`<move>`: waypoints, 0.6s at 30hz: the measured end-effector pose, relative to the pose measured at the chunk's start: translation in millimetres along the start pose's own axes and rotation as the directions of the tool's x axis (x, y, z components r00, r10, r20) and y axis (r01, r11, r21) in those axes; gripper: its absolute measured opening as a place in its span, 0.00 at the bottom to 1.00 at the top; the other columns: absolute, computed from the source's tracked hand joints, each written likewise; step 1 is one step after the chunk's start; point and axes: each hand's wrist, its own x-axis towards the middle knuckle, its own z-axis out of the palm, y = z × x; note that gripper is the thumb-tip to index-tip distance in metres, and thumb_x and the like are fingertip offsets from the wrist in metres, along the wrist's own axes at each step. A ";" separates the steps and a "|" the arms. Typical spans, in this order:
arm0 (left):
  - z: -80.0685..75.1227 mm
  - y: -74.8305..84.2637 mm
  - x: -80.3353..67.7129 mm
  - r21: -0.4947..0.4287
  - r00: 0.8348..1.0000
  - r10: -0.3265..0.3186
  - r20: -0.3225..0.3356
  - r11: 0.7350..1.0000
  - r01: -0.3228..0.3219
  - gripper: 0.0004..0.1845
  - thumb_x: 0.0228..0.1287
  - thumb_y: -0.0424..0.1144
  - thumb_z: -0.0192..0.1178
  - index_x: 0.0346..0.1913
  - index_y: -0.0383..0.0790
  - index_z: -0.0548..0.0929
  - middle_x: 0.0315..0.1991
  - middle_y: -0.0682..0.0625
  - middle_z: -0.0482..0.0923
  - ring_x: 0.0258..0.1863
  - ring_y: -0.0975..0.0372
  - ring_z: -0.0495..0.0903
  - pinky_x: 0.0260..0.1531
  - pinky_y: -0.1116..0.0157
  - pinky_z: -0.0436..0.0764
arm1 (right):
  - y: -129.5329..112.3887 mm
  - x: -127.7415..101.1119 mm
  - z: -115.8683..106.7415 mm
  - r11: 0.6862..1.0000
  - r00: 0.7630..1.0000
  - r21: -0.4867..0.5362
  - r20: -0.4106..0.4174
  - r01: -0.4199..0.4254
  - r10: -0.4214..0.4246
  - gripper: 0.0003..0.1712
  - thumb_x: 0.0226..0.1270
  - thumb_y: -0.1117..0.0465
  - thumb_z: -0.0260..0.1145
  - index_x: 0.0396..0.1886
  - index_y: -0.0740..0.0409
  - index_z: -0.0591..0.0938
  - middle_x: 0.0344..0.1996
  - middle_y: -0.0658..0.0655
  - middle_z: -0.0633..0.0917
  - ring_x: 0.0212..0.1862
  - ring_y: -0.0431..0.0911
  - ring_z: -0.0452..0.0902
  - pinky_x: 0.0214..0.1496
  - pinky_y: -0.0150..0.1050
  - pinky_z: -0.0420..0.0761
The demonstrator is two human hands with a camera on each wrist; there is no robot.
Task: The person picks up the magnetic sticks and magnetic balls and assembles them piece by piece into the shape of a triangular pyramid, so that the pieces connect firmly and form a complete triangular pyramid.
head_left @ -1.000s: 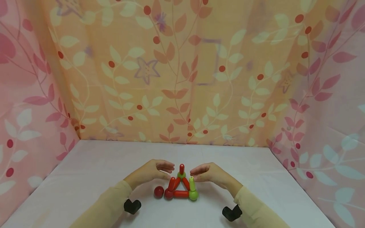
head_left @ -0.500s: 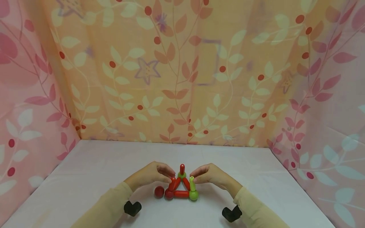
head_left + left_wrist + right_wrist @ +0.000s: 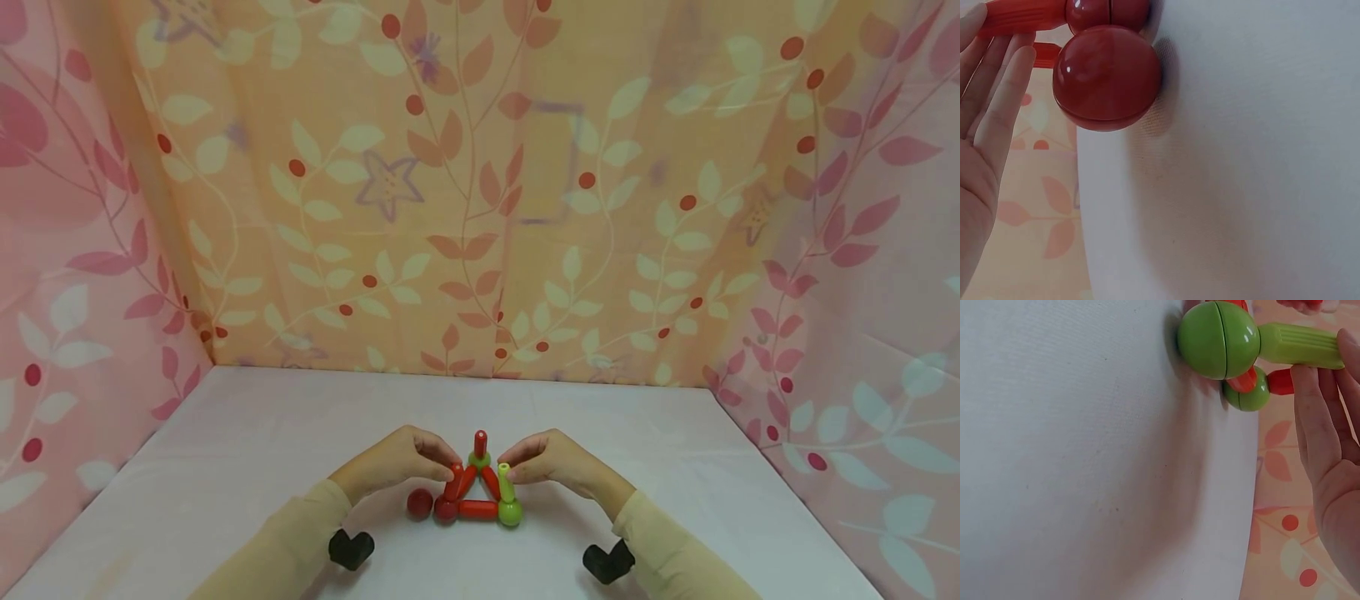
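A triangle of magnetic rods and balls lies on the table, its base a red rod (image 3: 477,510) between a red ball (image 3: 446,511) and a green ball (image 3: 510,512). From each corner another rod stands up. My left hand (image 3: 408,458) pinches the upright red rod (image 3: 1025,15) at the left corner between thumb and fingers. At the right corner, the upright light green rod (image 3: 1300,345) is pinched near its top by my right hand (image 3: 558,458). The far corner has a green ball (image 3: 479,459) with a red rod (image 3: 481,443) standing on it, untouched.
A loose dark red ball (image 3: 420,504) sits just left of the triangle. White cloth covers the table (image 3: 645,433). Flowered curtains (image 3: 480,208) enclose the back and both sides.
My left hand has come in to the left upright red rod and taken hold of it, and its top has shifted slightly right. My right fingers have closed on the light green rod.
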 end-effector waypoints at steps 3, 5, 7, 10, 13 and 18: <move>0.2 0.2 0.2 0.006 1.000 0.002 -0.004 1.000 -0.002 0.12 0.59 0.42 0.71 0.45 0.43 0.89 0.43 0.52 0.88 0.45 0.62 0.83 0.53 0.58 0.82 | -1.3 0.2 0.4 1.000 1.000 -0.001 0.005 -0.001 0.001 0.24 0.60 0.60 0.74 0.53 0.69 0.83 0.43 0.52 0.89 0.45 0.42 0.84 0.53 0.40 0.85; 0.6 0.5 0.7 0.010 1.000 -0.005 -0.009 1.000 0.005 0.12 0.59 0.42 0.71 0.45 0.43 0.89 0.43 0.52 0.88 0.44 0.62 0.83 0.52 0.59 0.82 | -2.8 -0.4 0.9 1.000 1.000 -0.002 0.006 0.001 -0.001 0.23 0.60 0.60 0.74 0.52 0.69 0.84 0.43 0.53 0.89 0.44 0.42 0.84 0.53 0.41 0.85; 1.2 0.8 1.3 0.016 1.000 -0.009 -0.015 1.000 0.009 0.12 0.59 0.42 0.71 0.45 0.44 0.89 0.43 0.52 0.88 0.43 0.62 0.83 0.51 0.59 0.82 | -3.8 -0.8 1.3 1.000 1.000 -0.002 0.005 0.004 -0.004 0.22 0.61 0.61 0.73 0.52 0.69 0.84 0.43 0.53 0.89 0.43 0.42 0.85 0.52 0.41 0.85; 2.1 1.4 2.4 0.027 1.000 -0.011 -0.020 1.000 0.011 0.12 0.59 0.43 0.70 0.45 0.44 0.89 0.42 0.52 0.88 0.42 0.62 0.83 0.50 0.60 0.82 | -4.8 -0.9 1.8 1.000 1.000 -0.007 0.000 0.007 -0.007 0.21 0.61 0.61 0.73 0.51 0.69 0.84 0.42 0.54 0.90 0.43 0.42 0.85 0.52 0.41 0.85; 3.3 2.2 2.7 0.041 1.000 -0.005 -0.024 0.999 0.006 0.12 0.60 0.43 0.70 0.45 0.44 0.89 0.41 0.53 0.87 0.41 0.62 0.83 0.50 0.59 0.82 | -5.3 -0.1 2.5 1.000 1.000 -0.015 -0.004 0.005 -0.005 0.21 0.62 0.61 0.73 0.51 0.68 0.84 0.43 0.54 0.90 0.43 0.41 0.85 0.52 0.42 0.85; 4.9 2.9 2.8 0.054 0.999 -0.012 -0.034 0.998 0.014 0.11 0.60 0.43 0.70 0.44 0.45 0.89 0.41 0.54 0.87 0.41 0.62 0.82 0.50 0.58 0.82 | -5.9 1.3 3.5 0.999 1.000 -0.032 -0.009 0.006 -0.006 0.20 0.61 0.60 0.73 0.50 0.67 0.85 0.43 0.54 0.89 0.43 0.42 0.86 0.53 0.43 0.85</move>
